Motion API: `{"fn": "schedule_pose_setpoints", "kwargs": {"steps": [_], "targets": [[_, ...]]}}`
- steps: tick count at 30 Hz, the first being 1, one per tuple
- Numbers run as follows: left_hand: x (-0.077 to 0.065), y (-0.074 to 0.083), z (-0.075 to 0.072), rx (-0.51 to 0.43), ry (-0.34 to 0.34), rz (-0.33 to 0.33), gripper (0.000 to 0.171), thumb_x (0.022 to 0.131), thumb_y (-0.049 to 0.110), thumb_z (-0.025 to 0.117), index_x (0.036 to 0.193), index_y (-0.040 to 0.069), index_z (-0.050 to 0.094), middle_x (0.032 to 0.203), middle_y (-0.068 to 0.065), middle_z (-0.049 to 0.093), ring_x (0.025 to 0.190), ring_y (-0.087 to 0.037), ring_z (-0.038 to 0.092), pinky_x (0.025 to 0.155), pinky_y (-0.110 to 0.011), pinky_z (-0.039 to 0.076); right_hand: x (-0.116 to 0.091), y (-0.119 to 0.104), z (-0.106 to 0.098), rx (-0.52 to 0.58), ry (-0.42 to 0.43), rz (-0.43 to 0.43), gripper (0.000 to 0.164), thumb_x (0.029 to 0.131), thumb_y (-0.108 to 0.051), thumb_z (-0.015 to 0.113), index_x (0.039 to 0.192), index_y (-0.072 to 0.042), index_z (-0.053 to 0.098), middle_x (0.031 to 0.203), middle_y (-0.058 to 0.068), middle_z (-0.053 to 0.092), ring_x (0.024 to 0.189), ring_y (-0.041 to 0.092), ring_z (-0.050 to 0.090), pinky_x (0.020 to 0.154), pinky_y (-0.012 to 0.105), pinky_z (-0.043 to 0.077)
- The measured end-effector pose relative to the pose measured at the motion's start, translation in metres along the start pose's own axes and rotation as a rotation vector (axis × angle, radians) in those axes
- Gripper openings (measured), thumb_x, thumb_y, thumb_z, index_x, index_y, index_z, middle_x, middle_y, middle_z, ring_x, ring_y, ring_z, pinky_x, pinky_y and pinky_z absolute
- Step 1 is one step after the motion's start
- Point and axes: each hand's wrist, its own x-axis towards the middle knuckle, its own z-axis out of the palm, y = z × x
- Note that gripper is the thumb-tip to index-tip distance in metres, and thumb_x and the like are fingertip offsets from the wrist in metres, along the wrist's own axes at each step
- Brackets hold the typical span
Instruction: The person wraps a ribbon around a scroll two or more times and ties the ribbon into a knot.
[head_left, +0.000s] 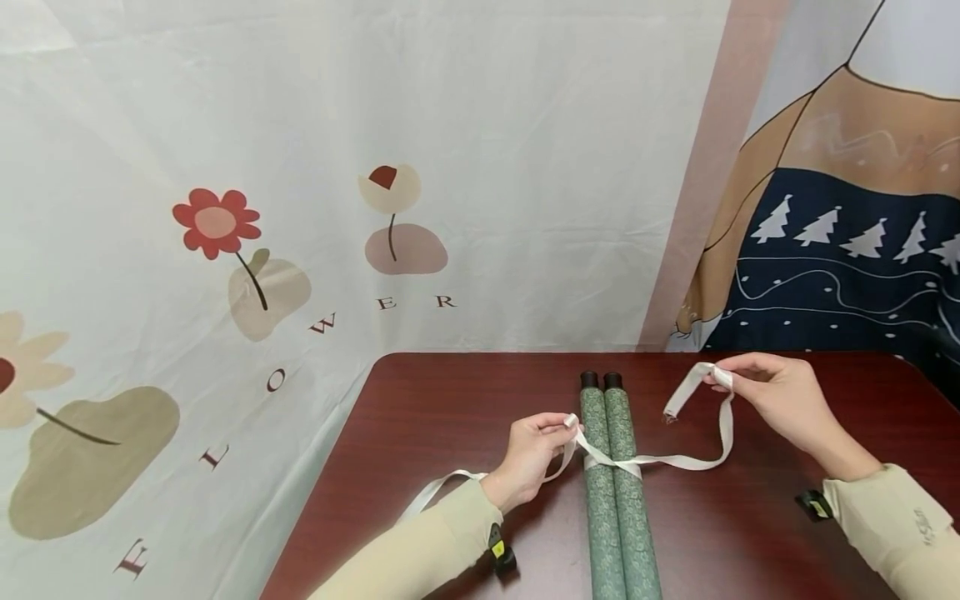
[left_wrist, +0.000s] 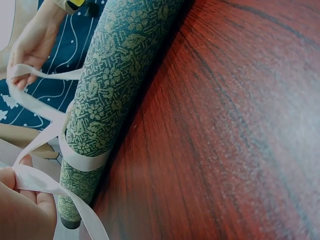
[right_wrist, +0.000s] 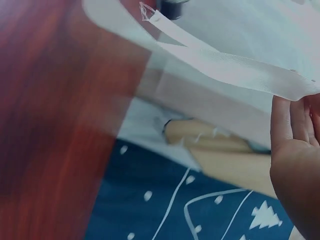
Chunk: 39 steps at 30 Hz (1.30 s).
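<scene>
Two green patterned scrolls (head_left: pixel 606 517) with black end knobs lie side by side on the table. A white ribbon (head_left: pixel 678 461) passes around both and crosses on top of them. Just left of the scrolls, my left hand (head_left: pixel 531 454) pinches one part of the ribbon between thumb and fingers, and a tail trails past the wrist. To the right, raised off the table, my right hand (head_left: pixel 783 400) pinches the other part, whose frayed end hangs free. In the left wrist view the ribbon (left_wrist: pixel 85 161) wraps round the patterned scroll (left_wrist: pixel 115 85).
The dark red wooden table (head_left: pixel 420 400) has its back edge against a pale curtain (head_left: pixel 525 208) printed with flowers and letters. At the right hangs a navy cloth (head_left: pixel 840 283) with white trees. Small black devices (head_left: pixel 501 554) are strapped to both wrists.
</scene>
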Motion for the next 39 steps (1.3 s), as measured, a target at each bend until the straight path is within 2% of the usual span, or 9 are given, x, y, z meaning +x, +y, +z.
{"fn": "schedule_pose_setpoints", "kwargs": {"steps": [7, 13, 18, 22, 26, 32, 37, 39], "targets": [[0.0, 0.001, 0.002, -0.007, -0.001, -0.008, 0.022, 0.078, -0.003, 0.068, 0.099, -0.011, 0.066, 0.091, -0.019, 0.071, 0.084, -0.021, 0.065, 0.065, -0.022, 0.051, 0.013, -0.021, 0.022, 0.169, -0.016, -0.043, 0.023, 0.087, -0.015, 0.066, 0.105, -0.001, 0.067, 0.09, 0.006, 0.073, 0.086, 0.018, 0.065, 0.075, 0.014, 0.05], [0.0, 0.001, 0.003, -0.007, -0.001, -0.009, 0.02, 0.079, -0.002, 0.069, 0.097, -0.011, 0.065, 0.091, -0.02, 0.07, 0.087, -0.025, 0.064, 0.065, -0.022, 0.051, 0.021, -0.035, 0.047, 0.402, -0.026, -0.082, 0.022, 0.085, -0.004, 0.067, 0.103, 0.009, 0.065, 0.09, 0.009, 0.072, 0.087, 0.025, 0.064, 0.074, 0.021, 0.053], [-0.001, 0.001, 0.002, -0.012, -0.004, -0.007, 0.02, 0.079, -0.002, 0.068, 0.096, -0.011, 0.064, 0.091, -0.02, 0.07, 0.088, -0.026, 0.064, 0.064, -0.021, 0.05, 0.025, -0.038, 0.073, 0.586, -0.055, -0.09, 0.022, 0.085, 0.0, 0.065, 0.102, 0.015, 0.061, 0.087, 0.009, 0.072, 0.084, 0.029, 0.065, 0.072, 0.026, 0.055], [-0.001, 0.001, 0.002, -0.016, -0.013, -0.005, 0.019, 0.08, -0.002, 0.068, 0.096, -0.011, 0.064, 0.091, -0.019, 0.071, 0.087, -0.024, 0.064, 0.064, -0.021, 0.05, 0.023, -0.033, 0.092, 0.655, -0.09, -0.072, 0.023, 0.086, 0.0, 0.063, 0.101, 0.017, 0.059, 0.088, 0.013, 0.072, 0.083, 0.033, 0.064, 0.071, 0.032, 0.056], [-0.001, 0.0, 0.001, -0.017, -0.022, 0.001, 0.018, 0.08, -0.002, 0.067, 0.095, -0.01, 0.065, 0.09, -0.018, 0.071, 0.087, -0.024, 0.064, 0.066, -0.022, 0.051, 0.016, -0.019, 0.105, 0.586, -0.129, -0.017, 0.023, 0.087, -0.007, 0.065, 0.099, 0.013, 0.061, 0.089, 0.016, 0.071, 0.087, 0.033, 0.063, 0.072, 0.03, 0.056], [-0.001, 0.0, 0.002, -0.022, -0.01, -0.003, 0.019, 0.079, -0.004, 0.066, 0.096, -0.01, 0.065, 0.089, -0.018, 0.071, 0.086, -0.024, 0.065, 0.065, -0.022, 0.052, 0.002, 0.005, 0.114, 0.351, -0.184, 0.069, 0.02, 0.084, -0.017, 0.07, 0.094, 0.0, 0.068, 0.088, 0.018, 0.071, 0.079, 0.025, 0.065, 0.066, 0.031, 0.056], [0.0, 0.0, 0.003, -0.026, -0.006, -0.006, 0.02, 0.079, -0.004, 0.066, 0.098, -0.011, 0.065, 0.089, -0.015, 0.071, 0.086, -0.024, 0.065, 0.064, -0.021, 0.051, -0.004, 0.019, 0.116, 0.152, -0.223, 0.016, 0.008, 0.081, -0.009, 0.071, 0.089, -0.007, 0.07, 0.084, 0.009, 0.07, 0.071, 0.019, 0.064, 0.059, 0.031, 0.054], [0.0, 0.0, 0.004, -0.027, -0.007, -0.008, 0.02, 0.079, -0.004, 0.067, 0.098, -0.011, 0.065, 0.089, -0.014, 0.071, 0.086, -0.024, 0.064, 0.064, -0.021, 0.051, -0.006, 0.024, 0.115, 0.083, -0.243, -0.018, 0.008, 0.081, -0.005, 0.07, 0.088, -0.009, 0.071, 0.084, 0.005, 0.07, 0.071, 0.017, 0.063, 0.058, 0.031, 0.053]]}}
